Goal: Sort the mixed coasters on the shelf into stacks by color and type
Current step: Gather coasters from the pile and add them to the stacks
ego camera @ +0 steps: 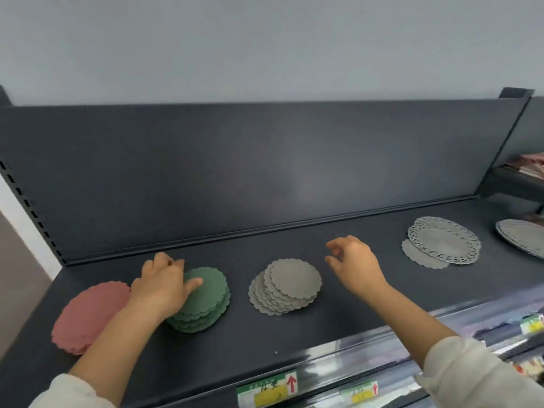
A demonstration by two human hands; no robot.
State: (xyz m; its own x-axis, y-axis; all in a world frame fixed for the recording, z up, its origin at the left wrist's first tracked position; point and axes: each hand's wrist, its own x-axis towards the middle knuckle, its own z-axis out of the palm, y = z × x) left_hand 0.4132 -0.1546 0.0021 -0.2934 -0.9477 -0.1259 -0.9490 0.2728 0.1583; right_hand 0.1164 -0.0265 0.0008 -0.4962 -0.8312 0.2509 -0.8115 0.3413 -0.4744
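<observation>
On the dark shelf (338, 313) lie stacks of scalloped coasters: a pink stack (88, 316) at the left, a green stack (206, 301) beside it, and a fanned grey stack (287, 287) in the middle. My left hand (163, 285) rests on the left side of the green stack, thumb on its top coaster. My right hand (354, 265) hovers above the shelf to the right of the grey stack, fingers loosely curled and holding nothing. Farther right, a grey lace doily (446, 244) lies over a plain grey coaster (418, 259).
Another pile of grey doilies (522, 241) sits at the right edge. The shelf's back panel (265, 172) rises behind the stacks. Price labels (268, 391) line the front rail, with lower shelves of goods below at the right.
</observation>
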